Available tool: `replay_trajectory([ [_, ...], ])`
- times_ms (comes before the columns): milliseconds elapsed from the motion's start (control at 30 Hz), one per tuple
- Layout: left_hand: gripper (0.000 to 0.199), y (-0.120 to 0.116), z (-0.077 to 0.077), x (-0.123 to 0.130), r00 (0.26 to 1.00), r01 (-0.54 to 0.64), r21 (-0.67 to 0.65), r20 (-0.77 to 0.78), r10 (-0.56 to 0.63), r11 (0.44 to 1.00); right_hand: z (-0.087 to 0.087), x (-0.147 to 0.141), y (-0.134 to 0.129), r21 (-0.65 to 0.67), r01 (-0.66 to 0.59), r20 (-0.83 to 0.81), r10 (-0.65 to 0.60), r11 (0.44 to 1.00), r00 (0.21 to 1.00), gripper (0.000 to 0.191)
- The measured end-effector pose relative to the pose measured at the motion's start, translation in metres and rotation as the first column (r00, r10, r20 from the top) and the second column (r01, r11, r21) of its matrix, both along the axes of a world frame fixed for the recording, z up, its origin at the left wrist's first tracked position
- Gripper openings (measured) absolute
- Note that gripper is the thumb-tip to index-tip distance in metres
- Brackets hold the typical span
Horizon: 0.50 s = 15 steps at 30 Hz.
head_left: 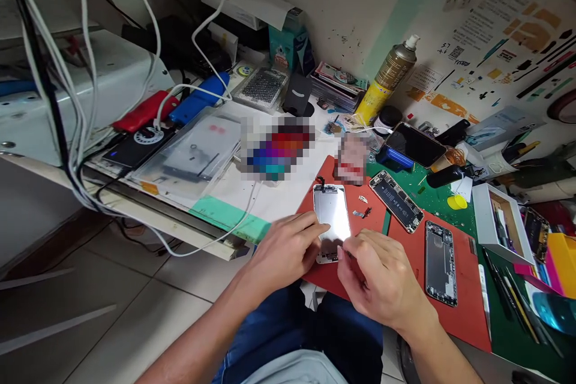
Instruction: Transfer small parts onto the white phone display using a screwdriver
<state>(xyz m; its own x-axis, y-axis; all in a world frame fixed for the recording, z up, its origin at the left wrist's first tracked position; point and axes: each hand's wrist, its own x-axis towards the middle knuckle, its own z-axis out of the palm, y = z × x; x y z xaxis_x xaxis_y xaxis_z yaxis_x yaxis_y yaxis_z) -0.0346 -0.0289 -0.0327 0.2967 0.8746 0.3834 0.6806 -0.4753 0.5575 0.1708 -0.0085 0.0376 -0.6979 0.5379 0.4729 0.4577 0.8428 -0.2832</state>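
Note:
A white-framed phone screen lies back side up on the red mat, its silver plate shining and a dark flex cable at its top. Gripping its left edge is my left hand, with the index finger stretched over the plate. My right hand is pinched at the lower right corner of the screen; whatever its fingertips hold is hidden. Small loose parts lie to the right of the screen. Beyond them rests an opened phone body with its battery showing, and another phone housing lies farther right.
The red mat lies over a green mat. Tweezers and thin tools lie at the right, near a white box. A propped phone and a yellow spray can stand behind. White cables hang at the left.

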Motion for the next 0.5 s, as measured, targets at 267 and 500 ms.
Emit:
replay_trajectory([
  [267, 0.03, 0.0, -0.0001, 0.0, 1.0, 0.002, 0.037, -0.011, -0.001, 0.999, -0.0042, 0.0018, 0.0013, 0.043, -0.013, 0.005, 0.013, 0.999, 1.0, 0.024],
  [500, 0.032, 0.0, -0.0014, 0.0, 1.0, -0.001, 0.026, -0.011, 0.001, 1.0, -0.0007, 0.0014, -0.0011, 0.07, 0.014, 0.014, -0.015, 0.997, 1.0, 0.022],
])
